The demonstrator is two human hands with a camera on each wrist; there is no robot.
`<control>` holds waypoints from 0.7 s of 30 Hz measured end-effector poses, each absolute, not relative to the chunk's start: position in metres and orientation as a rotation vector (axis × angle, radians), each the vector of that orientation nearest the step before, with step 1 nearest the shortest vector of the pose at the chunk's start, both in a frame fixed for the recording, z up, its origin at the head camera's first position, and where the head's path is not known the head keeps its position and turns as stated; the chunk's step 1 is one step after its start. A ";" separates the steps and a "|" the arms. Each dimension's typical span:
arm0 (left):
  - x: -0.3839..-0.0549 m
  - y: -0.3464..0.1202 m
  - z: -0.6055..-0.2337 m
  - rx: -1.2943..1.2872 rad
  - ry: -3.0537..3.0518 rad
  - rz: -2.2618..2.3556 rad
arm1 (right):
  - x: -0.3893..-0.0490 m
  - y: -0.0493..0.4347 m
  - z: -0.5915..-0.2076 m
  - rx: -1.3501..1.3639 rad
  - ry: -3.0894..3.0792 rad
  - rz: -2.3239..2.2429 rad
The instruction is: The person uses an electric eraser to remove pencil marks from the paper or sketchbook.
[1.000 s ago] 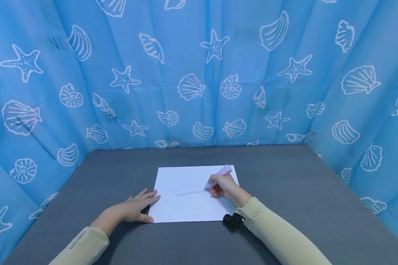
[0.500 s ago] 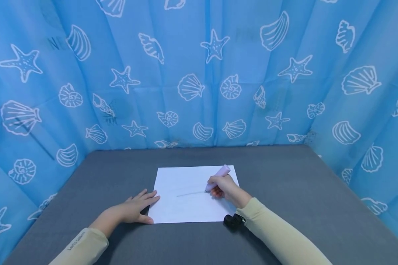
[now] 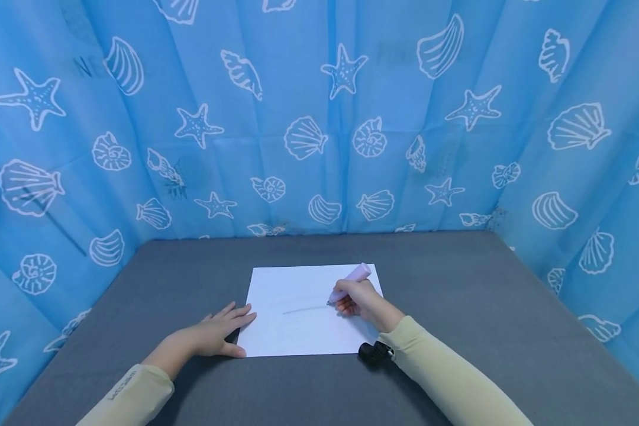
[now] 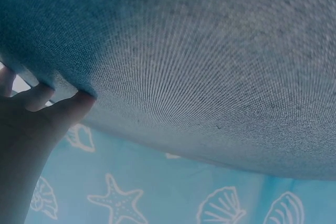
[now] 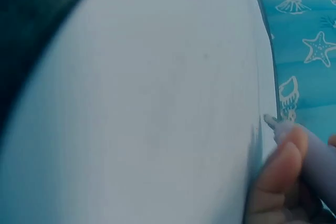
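Observation:
My right hand [image 3: 359,297] pinches a pale purple marker pen [image 3: 358,273], its barrel leaning back to the right. The pen's tip is at the right end of a thin grey line [image 3: 303,309] on a white sheet of paper [image 3: 293,340]; whether it touches the paper, I cannot tell. In the right wrist view the thumb and fingers [image 5: 283,169] close round the marker pen [image 5: 320,161], near its tip. My left hand [image 3: 218,334] lies with fingers spread on the sheet's left edge, the thumb at its near corner. Its fingers [image 4: 68,109] also show in the left wrist view.
A dark grey cloth covers the table [image 3: 458,331]. Blue curtains [image 3: 319,171] with white shells and starfish stand behind it and at both sides. A black device [image 3: 374,353] sits at my right wrist, over the sheet's near right corner.
The marker pen's tip dips slightly toward me, then returns to nearly its earlier spot. The grey line looks the same length. My left hand keeps its place on the paper.

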State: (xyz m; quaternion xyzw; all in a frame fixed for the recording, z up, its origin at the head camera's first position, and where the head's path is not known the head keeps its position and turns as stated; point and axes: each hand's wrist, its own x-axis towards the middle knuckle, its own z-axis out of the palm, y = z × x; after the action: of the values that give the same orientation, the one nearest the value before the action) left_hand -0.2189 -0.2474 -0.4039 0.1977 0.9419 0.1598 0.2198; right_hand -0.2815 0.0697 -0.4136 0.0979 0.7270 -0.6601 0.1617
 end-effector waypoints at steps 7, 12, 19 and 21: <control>-0.220 -0.247 -0.406 0.554 2.612 0.428 | -0.283 0.069 -0.414 0.300 2.088 -1.899; -0.220 -0.248 -0.406 0.557 2.610 0.441 | -0.283 0.067 -0.415 0.271 2.110 -1.853; -0.219 -0.248 -0.406 0.550 2.616 0.438 | -0.282 0.065 -0.414 0.251 2.126 -1.860; -0.220 -0.248 -0.406 0.555 2.616 0.430 | -0.281 0.066 -0.414 0.264 2.133 -1.854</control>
State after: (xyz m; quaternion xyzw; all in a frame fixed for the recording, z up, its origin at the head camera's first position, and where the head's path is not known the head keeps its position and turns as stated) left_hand -0.2198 -0.2477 -0.4063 0.2000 0.9433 0.1550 0.2147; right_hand -0.2810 0.0656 -0.4144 0.0919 0.7428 -0.6458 0.1509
